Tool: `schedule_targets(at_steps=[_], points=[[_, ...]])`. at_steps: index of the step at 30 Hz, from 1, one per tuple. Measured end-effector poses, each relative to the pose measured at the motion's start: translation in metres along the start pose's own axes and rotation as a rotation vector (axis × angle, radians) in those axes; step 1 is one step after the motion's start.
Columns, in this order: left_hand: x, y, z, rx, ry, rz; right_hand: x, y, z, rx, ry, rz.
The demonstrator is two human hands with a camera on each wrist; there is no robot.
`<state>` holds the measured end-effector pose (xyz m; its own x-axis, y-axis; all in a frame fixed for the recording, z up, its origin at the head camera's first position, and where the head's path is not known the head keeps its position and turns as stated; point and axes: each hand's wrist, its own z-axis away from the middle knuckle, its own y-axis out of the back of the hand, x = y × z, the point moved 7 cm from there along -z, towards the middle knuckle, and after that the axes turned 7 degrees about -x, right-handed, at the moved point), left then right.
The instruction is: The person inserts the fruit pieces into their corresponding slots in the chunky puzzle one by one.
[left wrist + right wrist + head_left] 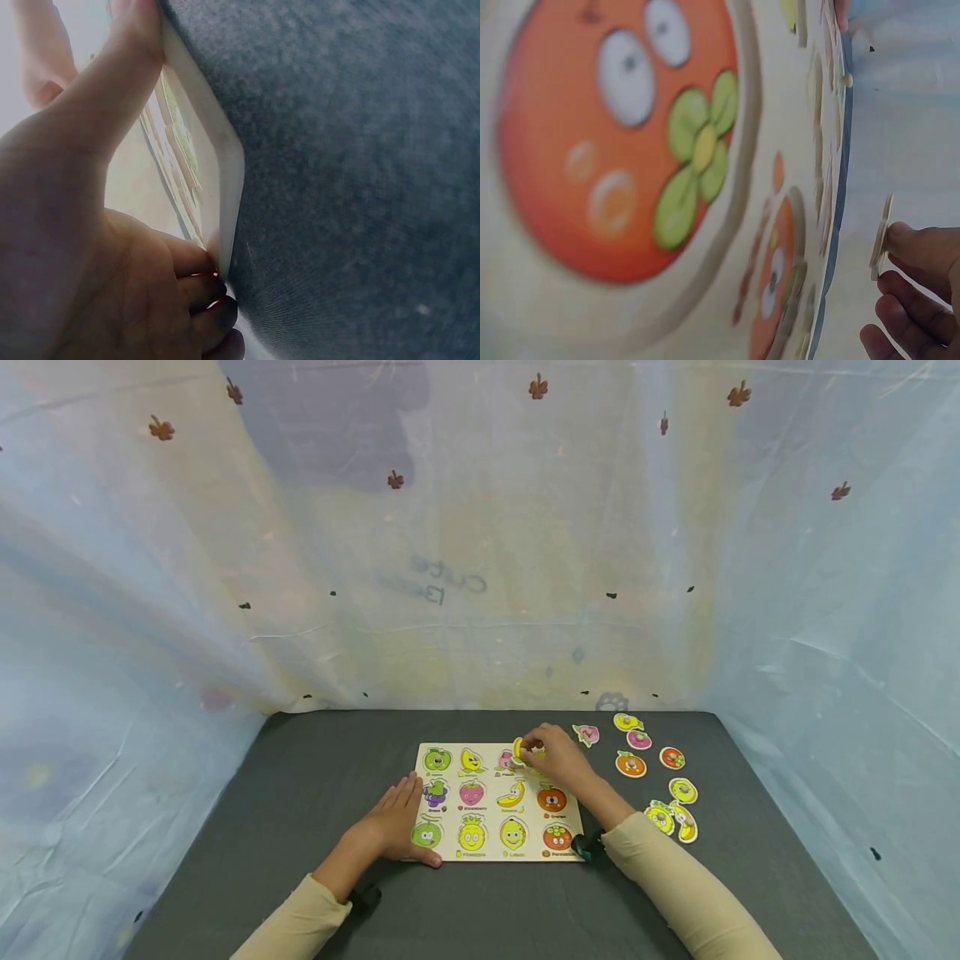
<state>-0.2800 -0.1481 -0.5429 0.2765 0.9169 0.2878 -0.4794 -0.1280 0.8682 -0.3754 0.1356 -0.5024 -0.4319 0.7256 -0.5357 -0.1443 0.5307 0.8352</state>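
Observation:
A cream fruit puzzle board (493, 847) lies flat on the dark tabletop, with rows of printed fruit faces. My left hand (393, 822) rests at its left side, fingers extended along the edge and thumb at the near corner. In the left wrist view, the fingertips and thumb touch the board's pale edge (232, 172). Over the far right part of the board, my right hand (558, 758) pinches a yellow puzzle piece (517, 748) between thumb and fingers. The right wrist view shows that thin wooden piece (881, 241) edge-on, raised off the board; its picture is hidden there.
Several loose fruit pieces lie right of the board, including an orange (631, 765), a red one (672, 757), a pink one (587, 735) and a banana (686, 823) against a pineapple (660, 817). A pale patterned curtain (480, 543) hangs behind the table.

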Motion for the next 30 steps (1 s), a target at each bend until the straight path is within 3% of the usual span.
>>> schedule_targets(at_steps=[15, 30], points=[[0.003, 0.001, 0.001, -0.009, 0.000, -0.001, -0.017, -0.016, -0.016, -0.033, 0.019, -0.034], [0.003, 0.001, 0.000, -0.027, 0.000, 0.006, -0.041, -0.034, -0.034, -0.073, 0.102, 0.017]])
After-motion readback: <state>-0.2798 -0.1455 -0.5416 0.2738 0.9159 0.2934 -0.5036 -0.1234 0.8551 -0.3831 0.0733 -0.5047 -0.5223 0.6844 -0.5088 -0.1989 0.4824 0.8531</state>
